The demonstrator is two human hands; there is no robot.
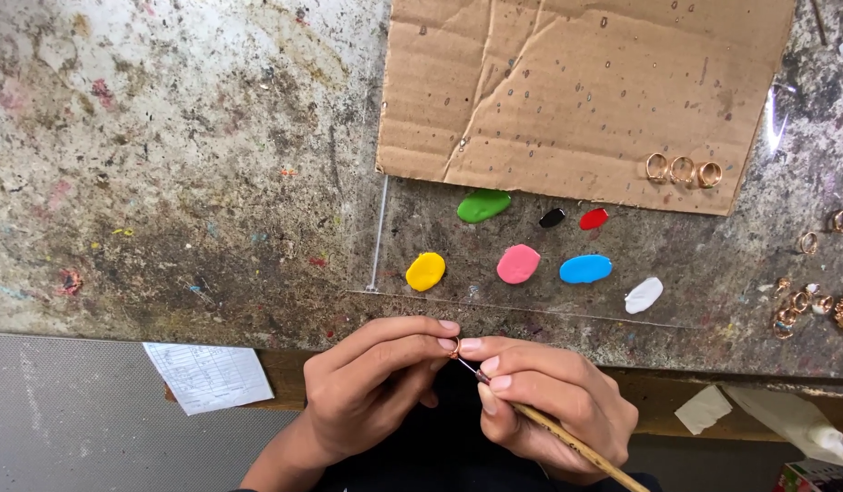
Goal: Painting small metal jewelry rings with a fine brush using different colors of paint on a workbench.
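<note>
My left hand point(371, 387) pinches a small gold ring point(454, 346) between thumb and forefinger at the table's front edge. My right hand point(553, 401) holds a thin wooden paintbrush point(567, 439); its tip touches the ring. Just beyond the hands, blobs of paint lie on a clear sheet point(385, 273): yellow point(425, 271), pink point(518, 263), blue point(585, 269), white point(643, 294), green point(483, 206), black point(551, 218) and red point(593, 219).
A brown cardboard sheet point(567, 82) lies at the back with three gold rings point(683, 169) on its near right corner. Several more rings point(808, 292) are scattered at the right. A paper note point(209, 374) and a white glue bottle point(795, 424) lie below the stained worktable point(166, 164).
</note>
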